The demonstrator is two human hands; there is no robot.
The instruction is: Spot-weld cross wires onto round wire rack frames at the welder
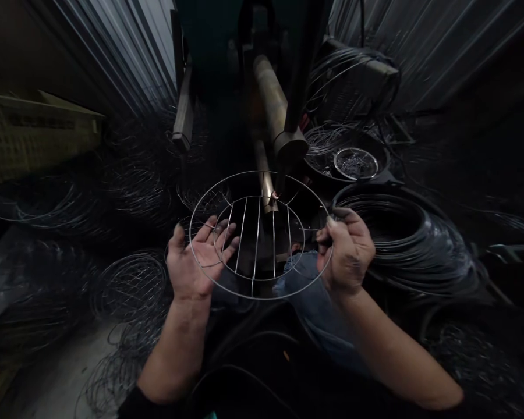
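A round wire rack [257,238], made of an outer ring, a smaller inner ring and several straight bars, is held up in front of me. My right hand [347,247] pinches its outer ring on the right side between thumb and fingers. On the left, my left hand [201,256] is palm up with fingers spread, behind and under the ring's edge, and does not close on it. Just beyond the rack is the end of a lower brass-coloured rod [266,192] of a machine, partly seen through the wires.
A thick cylindrical machine arm [275,105] juts toward me above the rack. To the right stand a large wire coil [419,244] and a dark pan [378,142] with a small bowl [356,163] in it. Finished-looking wire racks [133,285] lie in heaps at left, near a yellow crate [39,137].
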